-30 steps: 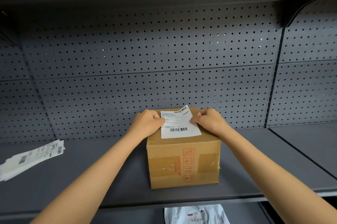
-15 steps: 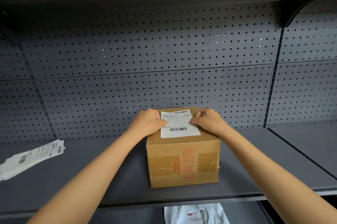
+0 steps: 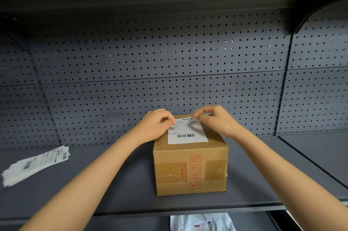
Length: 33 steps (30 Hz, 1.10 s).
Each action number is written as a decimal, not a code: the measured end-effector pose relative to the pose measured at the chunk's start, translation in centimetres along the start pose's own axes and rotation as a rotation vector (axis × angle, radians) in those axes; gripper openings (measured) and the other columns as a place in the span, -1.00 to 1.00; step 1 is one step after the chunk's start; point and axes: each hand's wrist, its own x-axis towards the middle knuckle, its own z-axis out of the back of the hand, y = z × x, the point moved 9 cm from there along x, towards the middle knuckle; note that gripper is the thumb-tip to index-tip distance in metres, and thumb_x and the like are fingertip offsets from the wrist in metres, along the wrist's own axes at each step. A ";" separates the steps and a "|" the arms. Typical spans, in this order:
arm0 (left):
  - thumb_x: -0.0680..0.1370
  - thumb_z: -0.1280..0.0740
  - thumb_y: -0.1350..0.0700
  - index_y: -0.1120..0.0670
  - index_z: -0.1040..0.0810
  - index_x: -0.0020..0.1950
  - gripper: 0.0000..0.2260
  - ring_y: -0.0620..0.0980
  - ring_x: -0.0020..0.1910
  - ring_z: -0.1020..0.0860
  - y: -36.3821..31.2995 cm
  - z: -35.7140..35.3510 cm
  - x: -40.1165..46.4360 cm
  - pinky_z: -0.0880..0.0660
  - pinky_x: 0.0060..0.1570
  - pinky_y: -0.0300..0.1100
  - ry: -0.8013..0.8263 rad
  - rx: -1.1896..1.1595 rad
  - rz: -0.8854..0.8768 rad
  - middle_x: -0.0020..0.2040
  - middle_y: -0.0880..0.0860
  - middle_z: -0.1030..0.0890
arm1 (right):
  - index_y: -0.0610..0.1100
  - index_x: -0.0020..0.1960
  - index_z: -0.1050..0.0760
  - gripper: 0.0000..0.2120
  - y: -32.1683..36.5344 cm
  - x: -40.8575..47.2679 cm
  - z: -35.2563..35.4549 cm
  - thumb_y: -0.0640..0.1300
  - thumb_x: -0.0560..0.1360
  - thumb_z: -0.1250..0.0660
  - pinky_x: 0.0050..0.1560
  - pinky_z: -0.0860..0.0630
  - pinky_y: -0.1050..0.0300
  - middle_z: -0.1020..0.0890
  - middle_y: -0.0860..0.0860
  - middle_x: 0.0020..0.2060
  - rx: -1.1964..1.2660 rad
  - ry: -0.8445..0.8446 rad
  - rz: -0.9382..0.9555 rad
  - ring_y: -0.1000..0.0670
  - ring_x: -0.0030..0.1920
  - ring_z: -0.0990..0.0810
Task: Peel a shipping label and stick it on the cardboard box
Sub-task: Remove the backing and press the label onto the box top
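No text legible: shipping label (image 3: 187, 132) shows barcodes and blurred print; cardboard box (image 3: 190, 170) bears unreadable red handling symbols.

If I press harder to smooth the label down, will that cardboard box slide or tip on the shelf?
Tipping seems unlikely: the cardboard box sits squat and flat on the shelf. Sliding seems possible; the shelf looks smooth. Pressing straight down through the label should be safest, as the left hand is placed on top.
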 end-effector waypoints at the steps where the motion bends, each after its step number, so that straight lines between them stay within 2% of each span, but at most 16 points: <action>1: 0.52 -0.18 0.20 0.04 -0.60 -0.09 -0.79 -0.23 -0.17 -0.46 -0.1 -0.1 0.0 -0.34 -0.15 -0.40 0.014 -0.052 -0.009 -0.06 -0.08 -0.55 | -0.03 -0.20 -0.57 -0.84 0.5 0.0 -0.5 -0.14 0.50 -0.26 0.07 -0.39 0.24 -0.63 0.01 0.00 0.017 0.041 0.029 -0.01 0.03 -0.53; 3: 0.53 -0.16 0.24 0.02 -0.60 -0.04 -0.76 -0.24 -0.06 -0.49 -0.3 -0.6 0.0 -0.34 -0.05 -0.45 0.066 -0.148 -0.013 -0.03 -0.11 -0.57 | -0.01 -0.19 -0.58 -0.82 1.2 -0.1 -1.4 -0.16 0.51 -0.25 0.07 -0.40 0.30 -0.64 0.03 -0.05 0.032 0.112 0.060 0.06 0.04 -0.55; 7: 0.53 -0.13 0.25 0.03 -0.60 0.01 -0.72 -0.12 0.12 -0.49 -0.1 -1.6 0.0 -0.36 0.15 -0.26 0.123 -0.195 0.004 0.05 -0.05 -0.59 | -0.10 -0.05 -0.63 -0.82 1.5 0.0 -2.7 -0.13 0.51 -0.25 0.20 -0.42 0.17 -0.67 0.00 -0.01 -0.045 0.181 0.084 0.05 0.07 -0.58; 10: 0.52 -0.12 0.26 0.04 -0.61 0.03 -0.70 -0.09 0.17 -0.48 0.3 -2.3 -0.1 -0.34 0.24 -0.18 0.156 -0.194 0.022 0.08 -0.05 -0.59 | -0.11 -0.02 -0.63 -0.80 1.6 -0.2 -3.0 -0.13 0.52 -0.23 0.19 -0.41 0.20 -0.67 -0.02 0.02 -0.116 0.203 0.094 0.05 0.07 -0.57; 15: 0.52 -0.12 0.25 -0.01 -0.59 0.06 -0.69 -0.05 0.18 -0.45 1.2 -3.1 -0.2 -0.35 0.21 -0.14 0.202 -0.142 0.046 0.20 -0.01 -0.54 | -0.08 0.02 -0.63 -0.78 0.9 -0.3 -3.4 -0.15 0.50 -0.22 0.13 -0.46 0.07 -0.66 -0.05 0.04 -0.266 0.239 0.078 -0.08 0.06 -0.57; 18: 0.53 -0.12 0.23 -0.04 -0.58 0.06 -0.70 -0.06 0.21 -0.42 1.7 -3.2 -0.4 -0.32 0.20 -0.19 0.210 -0.093 0.042 0.24 -0.01 -0.51 | -0.06 0.04 -0.63 -0.78 0.4 -0.4 -3.3 -0.13 0.50 -0.23 0.17 -0.45 0.14 -0.63 0.02 0.11 -0.291 0.240 0.070 0.01 0.10 -0.54; 22: 0.53 -0.10 0.25 -0.11 -0.58 -0.04 -0.66 -0.05 0.22 -0.43 2.2 -2.7 -0.5 -0.36 0.16 -0.21 0.200 -0.135 0.063 0.24 -0.01 -0.50 | -0.06 0.01 -0.64 -0.79 -0.3 -0.3 -2.4 -0.14 0.49 -0.24 0.23 -0.43 0.14 -0.63 0.05 0.12 -0.267 0.220 0.054 0.05 0.16 -0.53; 25: 0.53 -0.09 0.26 -0.15 -0.58 -0.11 -0.63 -0.03 0.21 -0.45 2.8 -2.2 -0.7 -0.40 0.21 -0.14 0.191 -0.157 0.076 0.24 0.00 -0.51 | -0.08 0.01 -0.64 -0.79 -1.0 -0.4 -1.7 -0.15 0.50 -0.23 0.23 -0.42 0.16 -0.63 0.05 0.13 -0.253 0.211 0.037 0.05 0.17 -0.53; 29: 0.53 -0.08 0.28 -0.08 -0.60 -0.10 -0.64 0.00 0.18 -0.48 3.2 -1.6 -0.9 -0.43 0.15 -0.16 0.185 -0.167 0.079 0.21 0.00 -0.54 | -0.08 0.00 -0.64 -0.79 -1.8 -0.5 -0.6 -0.13 0.51 -0.24 0.23 -0.45 0.09 -0.63 0.06 0.13 -0.233 0.198 0.007 0.02 0.17 -0.54; 31: 0.52 -0.09 0.29 -0.09 -0.60 -0.14 -0.63 0.03 0.18 -0.50 3.5 -1.2 -0.8 -0.41 0.23 -0.06 0.170 -0.169 0.084 0.17 -0.01 -0.58 | -0.10 0.01 -0.64 -0.78 -2.1 -0.6 -0.3 -0.13 0.51 -0.23 0.22 -0.44 0.14 -0.62 0.05 0.14 -0.224 0.212 -0.006 0.04 0.18 -0.53; 33: 0.52 -0.10 0.29 -0.12 -0.59 -0.17 -0.62 0.04 0.17 -0.51 3.9 -0.7 -0.8 -0.39 0.27 -0.01 0.148 -0.154 0.084 0.12 -0.01 -0.61 | -0.11 0.01 -0.64 -0.78 -2.2 -0.5 0.1 -0.14 0.51 -0.23 0.26 -0.44 0.09 -0.63 0.03 0.12 -0.208 0.204 -0.002 0.03 0.18 -0.53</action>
